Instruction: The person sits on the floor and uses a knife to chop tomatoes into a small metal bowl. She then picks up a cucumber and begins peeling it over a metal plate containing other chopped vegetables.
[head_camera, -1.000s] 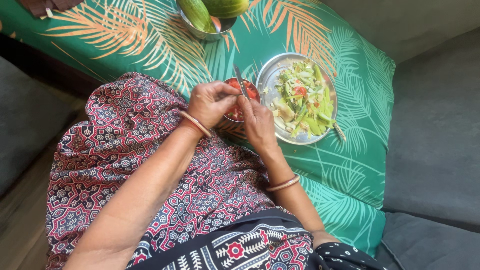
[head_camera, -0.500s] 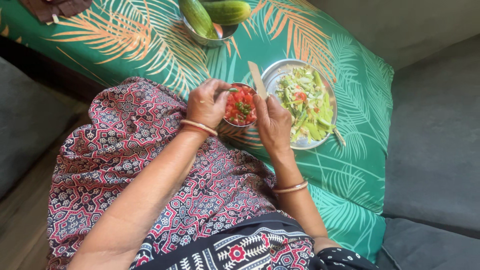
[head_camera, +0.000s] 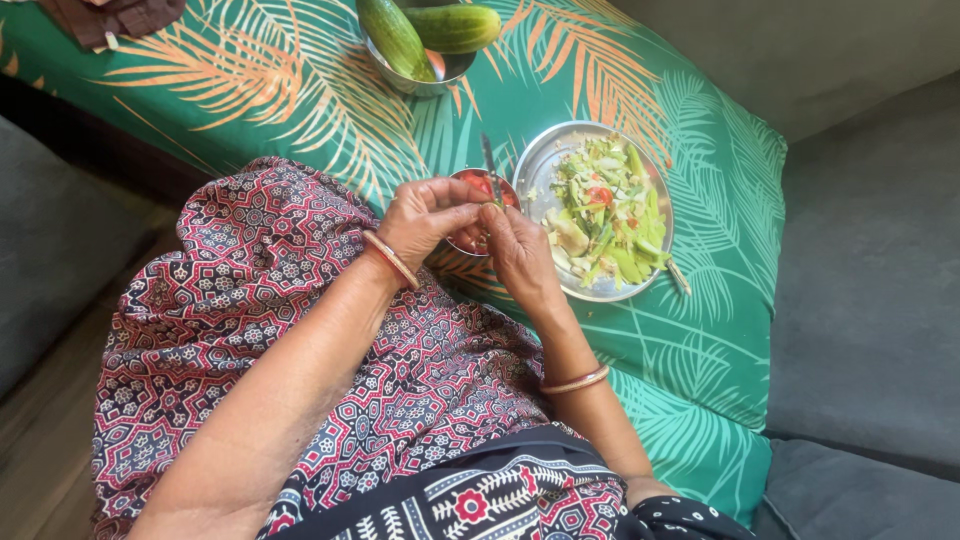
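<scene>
Head view shows, nearest, a lap in patterned red cloth (head_camera: 280, 330), with both forearms reaching out over it. Past the knee, the left hand (head_camera: 425, 218) and right hand (head_camera: 520, 255) meet above a small steel bowl of chopped tomato (head_camera: 478, 200); the left fingers are pinched on something too small to tell, while the right fingers are closed around a knife (head_camera: 490, 165), blade pointing away. Just beside the bowl lies a steel plate of green peelings (head_camera: 600, 205) on the green leaf-print cloth (head_camera: 690, 340), and farthest off a bowl holding cucumbers (head_camera: 420, 35).
</scene>
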